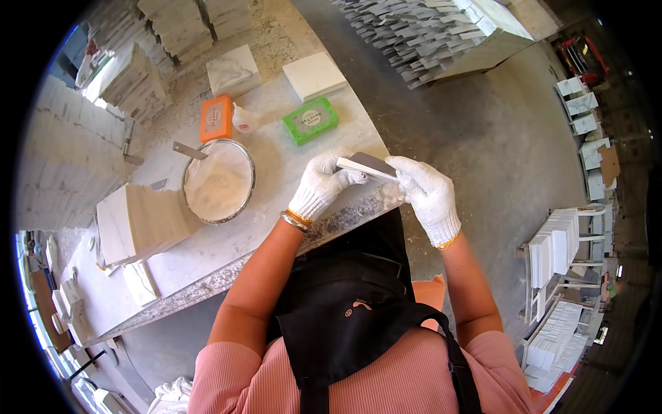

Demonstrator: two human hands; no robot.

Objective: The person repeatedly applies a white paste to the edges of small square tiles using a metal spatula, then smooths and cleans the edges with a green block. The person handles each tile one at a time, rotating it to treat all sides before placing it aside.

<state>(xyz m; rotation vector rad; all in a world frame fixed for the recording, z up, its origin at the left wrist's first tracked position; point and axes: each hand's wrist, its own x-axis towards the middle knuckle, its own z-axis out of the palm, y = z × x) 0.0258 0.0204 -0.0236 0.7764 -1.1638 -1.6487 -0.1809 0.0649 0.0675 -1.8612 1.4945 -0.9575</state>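
Both forearms reach up from the person's body, bent at the elbows, and meet over the near edge of the stone worktop (276,186). The left hand (318,185), in a white knitted glove with gold bangles at the wrist, curls its fingers around the left end of a thin flat tile (365,165), pale along its edge and grey on its upper face. The right hand (429,196), gloved the same way, pinches the tile's other end between thumb and fingertips, so the one tile is held level between the two closed grips, just above the table's edge. Beyond the left hand, further onto the table, lies one green rectangular block (311,120); left of that stand one small white bottle (243,119) and one orange block (216,118). Left of the grip sits one round metal bowl (219,181) filled with white powder, a grey scraper handle (189,150) resting across its rim. Two square white slabs (314,74) lie at the table's far end, and one stack of marble tiles (141,221) sits left of the bowl. The floor (483,138) is grey concrete, with rows of stacked tiles beyond the table and racks of white tiles (558,241) off to the right of the hands.
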